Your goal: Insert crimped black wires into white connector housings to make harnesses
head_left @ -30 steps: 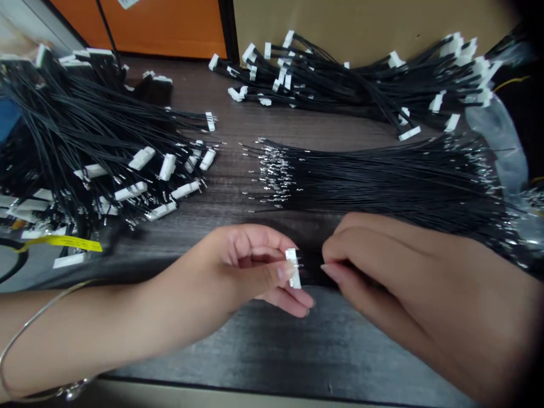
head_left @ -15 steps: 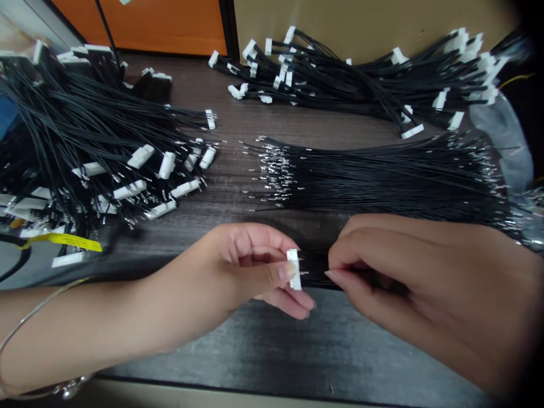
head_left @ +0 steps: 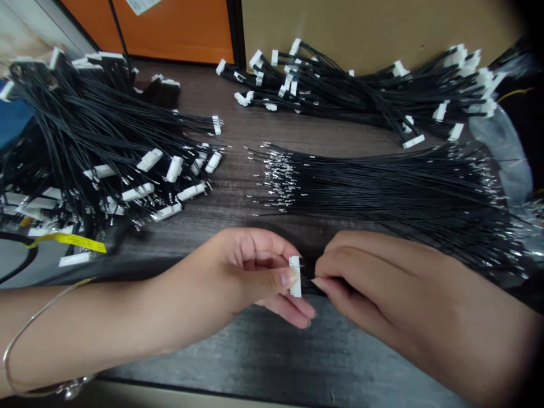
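As the left hand (head_left: 255, 277) grips a wired connector (head_left: 297, 281), the right hand (head_left: 382, 289) pinches wire (head_left: 308, 285).

So I'm at a dark wood-grain desk (head_left: 238, 357), kinda greyish with a soft sheen toward my side. Past it I've got an orange panel (head_left: 182, 34) and a plain tan panel (head_left: 374, 28), with a black upright strip (head_left: 237, 34) between them.
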{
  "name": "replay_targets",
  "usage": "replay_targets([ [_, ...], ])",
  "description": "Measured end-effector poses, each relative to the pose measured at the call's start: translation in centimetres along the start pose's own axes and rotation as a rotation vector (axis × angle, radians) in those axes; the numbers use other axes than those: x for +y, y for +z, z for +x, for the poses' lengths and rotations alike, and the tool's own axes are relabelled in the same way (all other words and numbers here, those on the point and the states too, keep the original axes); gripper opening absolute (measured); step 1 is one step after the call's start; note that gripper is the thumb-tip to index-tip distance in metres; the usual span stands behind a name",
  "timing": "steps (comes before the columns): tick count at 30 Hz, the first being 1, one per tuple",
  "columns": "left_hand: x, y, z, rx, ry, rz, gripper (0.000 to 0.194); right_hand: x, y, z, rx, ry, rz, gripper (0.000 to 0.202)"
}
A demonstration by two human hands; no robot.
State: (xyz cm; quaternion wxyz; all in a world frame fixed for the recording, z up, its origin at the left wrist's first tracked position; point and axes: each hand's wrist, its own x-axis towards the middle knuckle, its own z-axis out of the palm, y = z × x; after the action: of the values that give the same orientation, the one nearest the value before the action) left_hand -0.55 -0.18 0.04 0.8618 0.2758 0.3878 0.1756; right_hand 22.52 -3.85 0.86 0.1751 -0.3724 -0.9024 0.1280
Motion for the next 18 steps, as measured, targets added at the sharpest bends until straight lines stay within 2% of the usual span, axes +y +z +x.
replay_targets([
  [2,-0.2,0.0,0.1,0.010,-0.006,0.005,0.010,0.8,-0.5,0.8,-0.047,0.036,0.101,0.035],
  [4,-0.3,-0.1,0.2,0.013,0.003,0.005,0.009,2.0,-1.1,1.9,-0.030,0.068,0.153,0.019],
  [7,-0.6,-0.2,0.4,0.007,0.008,-0.002,0.009,4.0,-1.2,3.6,0.048,0.063,0.065,0.005],
  [10,-0.8,-0.3,0.5,-0.010,0.007,-0.014,0.010,5.2,-0.1,4.4,0.033,0.047,-0.028,0.011],
  [13,-0.8,-0.3,0.5,-0.015,0.010,-0.021,0.010,5.2,0.9,4.2,0.036,0.054,-0.053,0.023],
  [15,-0.6,-0.3,0.4,-0.007,0.009,-0.022,0.011,4.5,0.8,3.8,0.051,0.064,-0.060,0.024],
  [18,-0.3,-0.3,0.1,-0.002,0.018,-0.025,0.013,2.7,-0.5,2.6,0.081,0.146,-0.095,0.024],
])
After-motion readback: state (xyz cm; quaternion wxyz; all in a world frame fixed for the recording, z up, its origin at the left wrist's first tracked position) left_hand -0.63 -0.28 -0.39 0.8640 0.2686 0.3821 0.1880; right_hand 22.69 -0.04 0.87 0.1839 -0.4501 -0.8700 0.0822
